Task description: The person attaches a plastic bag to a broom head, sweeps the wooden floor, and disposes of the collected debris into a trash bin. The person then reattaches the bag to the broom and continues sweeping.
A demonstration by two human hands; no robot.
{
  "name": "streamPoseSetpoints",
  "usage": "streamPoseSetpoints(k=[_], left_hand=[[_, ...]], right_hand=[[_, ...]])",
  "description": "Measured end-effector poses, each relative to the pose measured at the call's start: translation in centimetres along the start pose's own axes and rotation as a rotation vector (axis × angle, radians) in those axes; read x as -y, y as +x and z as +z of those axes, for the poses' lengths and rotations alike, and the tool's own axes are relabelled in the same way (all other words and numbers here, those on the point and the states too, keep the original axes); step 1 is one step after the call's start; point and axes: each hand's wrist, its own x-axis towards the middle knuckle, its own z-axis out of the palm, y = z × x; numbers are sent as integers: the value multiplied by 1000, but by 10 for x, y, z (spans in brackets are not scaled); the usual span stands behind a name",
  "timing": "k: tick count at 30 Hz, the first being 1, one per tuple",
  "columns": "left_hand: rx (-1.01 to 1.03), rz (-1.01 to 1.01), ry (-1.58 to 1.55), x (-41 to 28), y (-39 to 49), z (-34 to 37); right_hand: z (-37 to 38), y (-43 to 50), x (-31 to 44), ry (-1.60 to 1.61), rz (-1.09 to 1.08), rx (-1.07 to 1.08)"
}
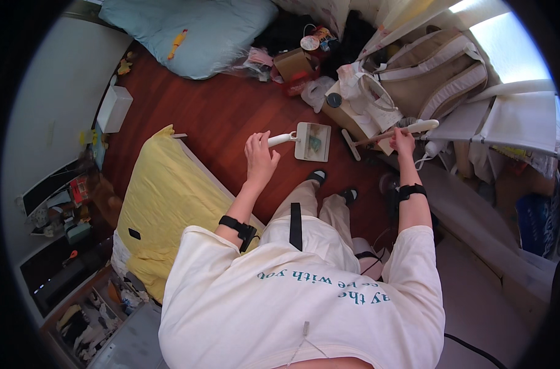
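Observation:
My left hand (260, 157) is at the white handle of a long-handled dustpan (312, 142), fingers bent around the handle's upper part. The dustpan has a comb-toothed edge and holds dust and a greenish scrap; it is over the reddish wooden floor in front of my feet. My right hand (403, 140) is closed around the stick of a broom or floor squeegee (376, 138), whose white grip end points to the right. Its narrow pale head (351, 145) is to the right of the dustpan, apart from it.
On the left lies a bed with a yellow sheet (169, 193). A cardboard box (342, 115) with cloth and a jar stands ahead right, beside a beige backpack (436, 74). Plastic bags (317, 92) and a light blue quilt (192, 37) lie farther ahead. A white bin (115, 108) stands by the wall.

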Motion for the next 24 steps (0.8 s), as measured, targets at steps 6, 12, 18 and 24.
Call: streamPoseSetpoints(k=[6,12,18,24], left_hand=[[-86,-72,-19,11,-9,-35],[-113,-95,-68,11,-9,-46],[-39,78,-187,-40,19,-31],[3,197,-286,-70,29,-31]], right_hand=[[-10,1,-5,-158,35,56],[-29,-25,-2,-227,-5,3],[7,-45,60,-387,-435,-296],[15,-48,85,-246,-484,-284]])
